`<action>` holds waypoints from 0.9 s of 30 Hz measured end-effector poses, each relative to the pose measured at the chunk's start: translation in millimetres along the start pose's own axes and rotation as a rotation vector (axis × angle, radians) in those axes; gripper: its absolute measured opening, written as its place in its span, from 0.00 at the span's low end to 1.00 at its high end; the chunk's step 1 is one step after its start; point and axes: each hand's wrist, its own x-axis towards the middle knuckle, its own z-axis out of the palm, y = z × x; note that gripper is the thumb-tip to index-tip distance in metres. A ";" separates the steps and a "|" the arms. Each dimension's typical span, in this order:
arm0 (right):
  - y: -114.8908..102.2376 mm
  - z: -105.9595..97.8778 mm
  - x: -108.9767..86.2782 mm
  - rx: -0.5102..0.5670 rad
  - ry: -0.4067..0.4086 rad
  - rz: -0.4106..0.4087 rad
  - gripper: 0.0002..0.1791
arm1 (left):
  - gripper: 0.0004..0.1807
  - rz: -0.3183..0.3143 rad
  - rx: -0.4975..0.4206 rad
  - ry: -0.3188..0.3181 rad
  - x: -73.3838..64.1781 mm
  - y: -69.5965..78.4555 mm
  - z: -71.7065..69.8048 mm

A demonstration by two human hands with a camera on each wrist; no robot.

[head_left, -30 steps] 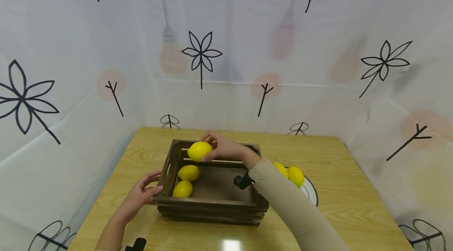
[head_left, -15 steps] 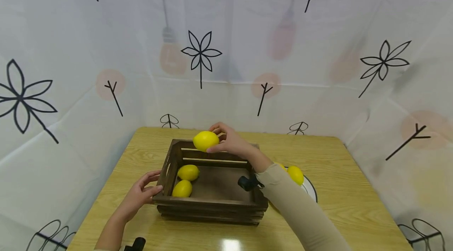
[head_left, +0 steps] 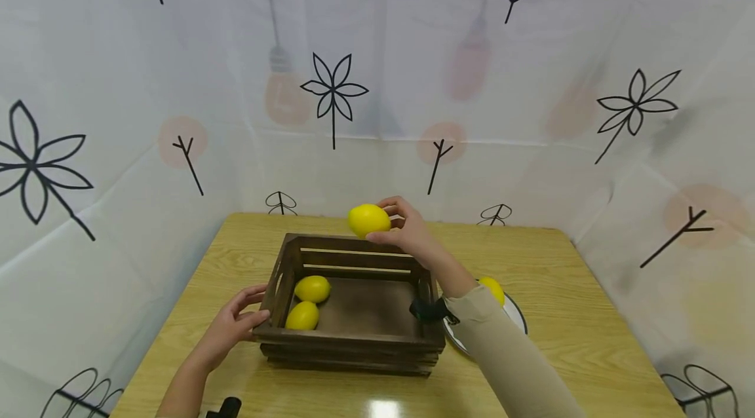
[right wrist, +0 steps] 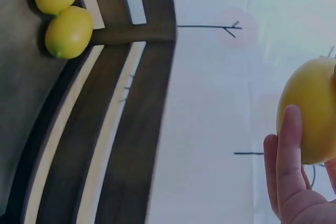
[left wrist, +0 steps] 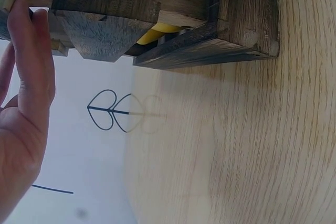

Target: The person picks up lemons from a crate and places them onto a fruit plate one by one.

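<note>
My right hand (head_left: 409, 234) pinches a yellow lemon (head_left: 369, 220) between thumb and fingers, raised over the back rim of a dark brown slatted wooden crate (head_left: 354, 338). The right wrist view shows that same lemon (right wrist: 310, 111) with fingers (right wrist: 290, 140) laid along its side. Two more lemons lie inside the crate at its left end: one rear lemon (head_left: 312, 289) and one front lemon (head_left: 303, 316), touching each other. Against the crate's left side rests my left hand (head_left: 232, 322). From the left wrist, its fingers (left wrist: 32, 51) look nearly straight along the outer slats.
Right of the crate, a white plate with a dark rim (head_left: 516, 314) holds a lemon (head_left: 492, 289), partly hidden by the right sleeve (head_left: 501, 346). Everything stands on a light wooden table (head_left: 566, 313). A patterned cloth (head_left: 377, 77) hangs behind it.
My right hand has carried the lemon up and to the right, from above the crate's left part to over its back rim. The left hand and the two lemons inside stay put.
</note>
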 end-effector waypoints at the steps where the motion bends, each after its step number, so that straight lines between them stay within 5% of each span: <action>1: 0.1 -1.6 -1.1 -0.002 0.015 0.004 0.30 | 0.31 -0.002 -0.002 0.001 -0.2 -0.2 -0.1; 27: 2.8 -26.9 -31.0 -0.037 0.183 0.037 0.32 | 0.31 0.000 0.006 -0.001 -1.4 1.1 -0.1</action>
